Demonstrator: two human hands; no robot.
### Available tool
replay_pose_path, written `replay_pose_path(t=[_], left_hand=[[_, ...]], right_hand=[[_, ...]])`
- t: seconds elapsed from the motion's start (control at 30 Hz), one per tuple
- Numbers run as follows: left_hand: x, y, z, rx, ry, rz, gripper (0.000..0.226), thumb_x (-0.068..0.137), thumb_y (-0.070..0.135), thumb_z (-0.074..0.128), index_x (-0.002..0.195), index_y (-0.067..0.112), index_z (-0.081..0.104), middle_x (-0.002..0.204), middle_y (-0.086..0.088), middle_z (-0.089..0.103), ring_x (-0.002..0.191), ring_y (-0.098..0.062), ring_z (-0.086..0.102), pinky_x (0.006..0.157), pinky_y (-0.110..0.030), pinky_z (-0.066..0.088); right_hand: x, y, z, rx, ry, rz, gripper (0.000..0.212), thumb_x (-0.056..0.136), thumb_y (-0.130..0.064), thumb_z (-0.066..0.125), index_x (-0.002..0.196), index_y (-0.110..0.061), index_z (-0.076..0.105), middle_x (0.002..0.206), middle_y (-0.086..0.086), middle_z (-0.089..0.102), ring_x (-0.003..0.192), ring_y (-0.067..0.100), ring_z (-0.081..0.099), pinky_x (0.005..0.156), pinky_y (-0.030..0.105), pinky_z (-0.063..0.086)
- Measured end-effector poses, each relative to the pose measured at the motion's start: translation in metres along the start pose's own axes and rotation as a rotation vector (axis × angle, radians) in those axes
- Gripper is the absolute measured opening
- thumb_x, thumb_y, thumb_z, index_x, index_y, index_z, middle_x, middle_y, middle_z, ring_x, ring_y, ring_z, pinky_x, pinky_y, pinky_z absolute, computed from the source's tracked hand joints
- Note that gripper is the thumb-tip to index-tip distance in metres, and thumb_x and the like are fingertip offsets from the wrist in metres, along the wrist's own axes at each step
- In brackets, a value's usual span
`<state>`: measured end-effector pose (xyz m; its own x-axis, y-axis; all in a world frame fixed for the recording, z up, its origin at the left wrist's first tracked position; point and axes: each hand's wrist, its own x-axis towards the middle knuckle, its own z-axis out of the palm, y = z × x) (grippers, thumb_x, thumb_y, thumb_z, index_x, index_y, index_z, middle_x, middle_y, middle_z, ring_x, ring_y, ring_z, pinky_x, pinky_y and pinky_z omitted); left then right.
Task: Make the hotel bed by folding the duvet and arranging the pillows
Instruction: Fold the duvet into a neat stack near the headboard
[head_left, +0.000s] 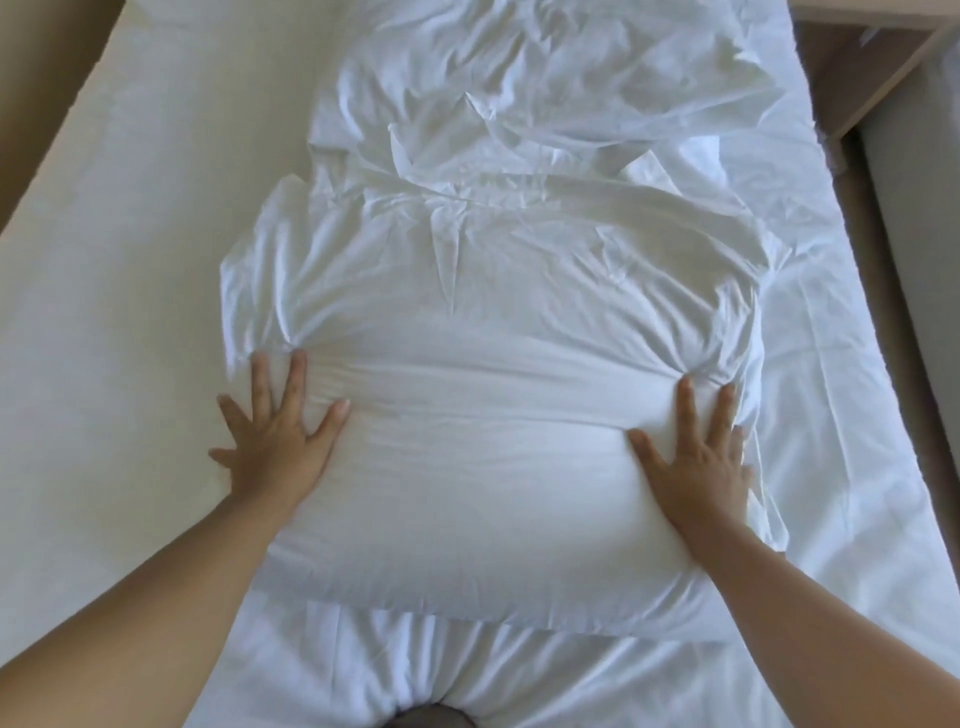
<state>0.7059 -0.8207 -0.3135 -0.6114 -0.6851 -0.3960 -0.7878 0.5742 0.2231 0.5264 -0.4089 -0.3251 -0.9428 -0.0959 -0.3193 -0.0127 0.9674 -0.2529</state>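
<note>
A plump white pillow (478, 483) lies across the middle of the bed, its far part wrapped in loose case fabric. My left hand (278, 441) presses flat on the pillow's left end, fingers spread. On the pillow's right end my right hand (696, 457) lies flat with fingers apart. Neither hand grips anything. Beyond the pillow a crumpled white duvet (545, 88) is heaped toward the far end of the bed. More white bedding (467, 680) bunches below the pillow at the near edge.
The white fitted sheet (130, 270) covers the mattress on the left and right of the pillow. A beige wall or headboard panel (31, 98) runs along the far left. A wooden bedside unit (872, 67) stands at the top right.
</note>
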Motion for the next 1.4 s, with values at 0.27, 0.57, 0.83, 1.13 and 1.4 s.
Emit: replay_pose_path(t=[0.27,0.57,0.83,1.13,1.4], left_hand=[[0.026,-0.014,0.035,-0.031,0.105,0.127,0.085,0.084,0.085,0.011,0.157,0.044,-0.006,0.167,0.002,-0.019,0.15,-0.045,0.013,0.115,-0.062,0.025],[0.016,-0.017,0.011,-0.107,-0.007,0.129,0.079,0.085,0.085,0.026,0.145,0.061,-0.02,0.163,0.015,-0.027,0.148,-0.04,0.019,0.117,-0.057,0.027],[-0.087,-0.087,0.007,-0.264,-0.016,-0.214,0.108,0.071,0.094,0.035,0.157,0.035,0.005,0.147,-0.02,0.045,0.125,-0.049,0.05,0.104,-0.064,0.038],[-0.095,-0.105,0.006,-1.106,-0.005,-0.519,0.093,0.07,0.059,0.083,0.139,0.009,0.047,0.133,-0.01,0.059,0.116,-0.033,0.06,0.079,-0.047,0.057],[-0.106,-0.066,-0.015,-1.265,0.229,-0.495,0.079,0.07,0.042,0.089,0.129,0.022,0.039,0.129,-0.003,0.057,0.115,-0.022,0.061,0.098,-0.054,0.053]], right_hand=[[0.023,0.004,0.025,0.113,0.058,0.004,0.091,0.079,-0.077,0.034,0.156,-0.045,-0.003,0.166,0.004,-0.019,0.153,0.037,0.002,0.117,0.068,0.012],[0.005,-0.003,-0.008,0.127,0.009,0.006,0.09,0.085,-0.077,0.046,0.153,-0.052,-0.007,0.167,0.006,-0.014,0.154,0.033,0.002,0.119,0.059,0.019],[-0.114,0.042,-0.02,0.487,-0.199,0.416,0.148,0.04,-0.104,0.036,0.158,-0.019,0.011,0.154,0.026,0.035,0.138,0.042,0.041,0.113,0.05,0.035],[-0.151,0.012,-0.026,1.222,-0.006,0.832,0.125,0.047,-0.073,0.084,0.146,-0.014,0.036,0.131,0.006,0.05,0.117,0.03,0.054,0.083,0.05,0.056],[-0.151,-0.019,-0.041,1.308,0.211,0.97,0.095,0.069,-0.05,0.087,0.143,-0.014,0.039,0.131,0.005,0.056,0.113,0.027,0.059,0.092,0.048,0.055]])
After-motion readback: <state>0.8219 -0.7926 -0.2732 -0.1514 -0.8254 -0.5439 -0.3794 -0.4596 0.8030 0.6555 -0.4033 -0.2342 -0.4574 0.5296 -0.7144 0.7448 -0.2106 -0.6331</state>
